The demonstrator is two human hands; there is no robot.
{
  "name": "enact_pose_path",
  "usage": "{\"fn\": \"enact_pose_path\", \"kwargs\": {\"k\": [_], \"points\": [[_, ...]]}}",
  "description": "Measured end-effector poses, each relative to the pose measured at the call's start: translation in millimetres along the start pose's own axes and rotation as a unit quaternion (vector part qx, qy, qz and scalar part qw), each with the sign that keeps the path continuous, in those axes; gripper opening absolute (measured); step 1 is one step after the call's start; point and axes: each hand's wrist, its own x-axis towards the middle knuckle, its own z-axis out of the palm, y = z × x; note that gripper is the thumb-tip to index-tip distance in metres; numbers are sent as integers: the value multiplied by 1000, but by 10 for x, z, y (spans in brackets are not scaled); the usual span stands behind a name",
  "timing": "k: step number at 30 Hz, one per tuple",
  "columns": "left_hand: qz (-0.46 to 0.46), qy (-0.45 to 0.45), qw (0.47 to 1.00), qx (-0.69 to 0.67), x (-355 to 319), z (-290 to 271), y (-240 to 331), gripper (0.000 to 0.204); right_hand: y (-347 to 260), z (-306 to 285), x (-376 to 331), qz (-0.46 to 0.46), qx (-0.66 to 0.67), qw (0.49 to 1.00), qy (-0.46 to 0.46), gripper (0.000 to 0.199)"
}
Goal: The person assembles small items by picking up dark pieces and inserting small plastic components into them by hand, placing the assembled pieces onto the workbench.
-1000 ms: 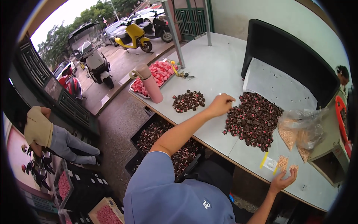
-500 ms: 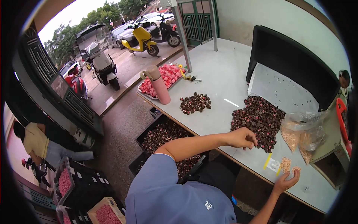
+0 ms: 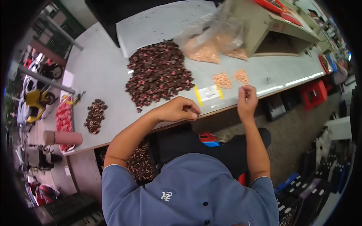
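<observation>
My left hand [image 3: 179, 109] is over the table's near edge, thumb and fingers curled together. Anything between its fingertips is too small to make out. Just beyond it lies a large heap of dark brown pieces with pink bits [image 3: 160, 73]. A paper card with yellow tape strips [image 3: 209, 93] lies on the tabletop between my hands. My right hand [image 3: 247, 101] is at the table edge, its fingers bent toward the thumb; what they hold, if anything, is hidden. Next to its fingertips is a small pile of beige pieces [image 3: 240, 76], and left of that another beige pile [image 3: 222, 80].
Clear plastic bags of beige pieces [image 3: 203, 51] stand behind the piles, beside a grey-green metal housing [image 3: 275, 30]. A smaller dark pile [image 3: 95, 116], a pink bottle [image 3: 68, 138] and a tray of pink pieces [image 3: 64, 120] are at left. A red stool [image 3: 313, 96] stands at right.
The view has swung to the right. My right hand has drawn back from the beige piles to the edge, its fingers more bent. My left hand has moved away from the dark heap.
</observation>
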Motion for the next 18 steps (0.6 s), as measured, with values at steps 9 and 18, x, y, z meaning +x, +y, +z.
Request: {"fn": "enact_pose_path", "kwargs": {"k": [9, 18], "points": [[-13, -47, 998, -25, 337, -93, -189, 30, -122, -38, -58, -17, -214, 964, -158, 10], [-25, -27, 988, -153, 315, -128, -284, 29, -135, 99, 134, -15, -233, 947, -220, 8]]}}
